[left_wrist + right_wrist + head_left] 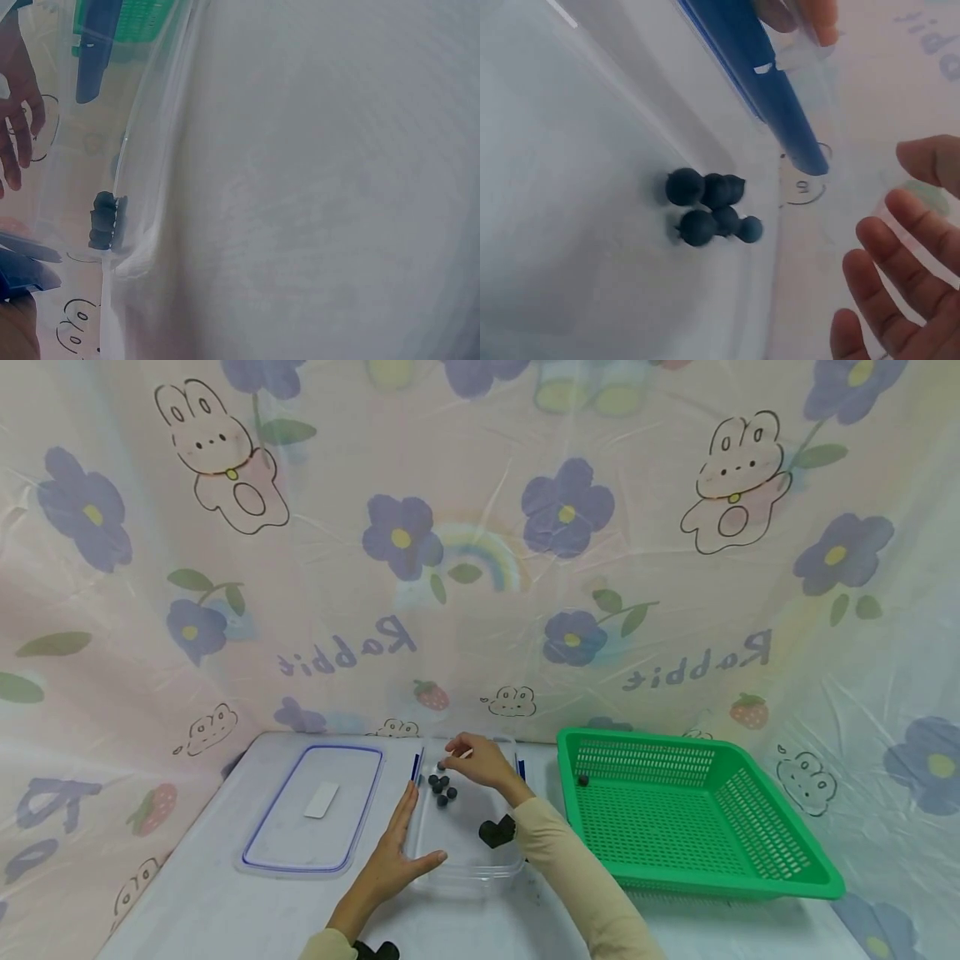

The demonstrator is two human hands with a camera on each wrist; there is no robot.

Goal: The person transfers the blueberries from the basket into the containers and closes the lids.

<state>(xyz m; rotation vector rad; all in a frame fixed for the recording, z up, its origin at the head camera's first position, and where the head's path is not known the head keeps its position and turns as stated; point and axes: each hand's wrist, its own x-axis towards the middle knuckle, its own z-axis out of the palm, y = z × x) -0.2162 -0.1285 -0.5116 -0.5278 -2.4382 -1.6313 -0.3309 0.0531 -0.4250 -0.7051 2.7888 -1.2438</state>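
Several blueberries (442, 800) lie clustered in a clear plastic container (480, 870), toward its far left part. Above them reaches my right hand (483, 766). Its fingers are relaxed and spread in the right wrist view, and nothing shows between the fingertips (874, 229). My left hand (392, 858) rests along the container's left side, fingers straight and thumb out toward the near part. A blue side clip (769, 82) hangs by the left fingers in the right wrist view. Through the clear wall, the left wrist view shows the blueberries (103, 221) stacked in line.
A green basket (701, 885) stands to the right with one blueberry (583, 780) in its far left corner. Left of the container lies a clear lid (288, 843) with a blue seal and a white label (322, 800). A patterned curtain (480, 610) rises behind the white table (202, 893).
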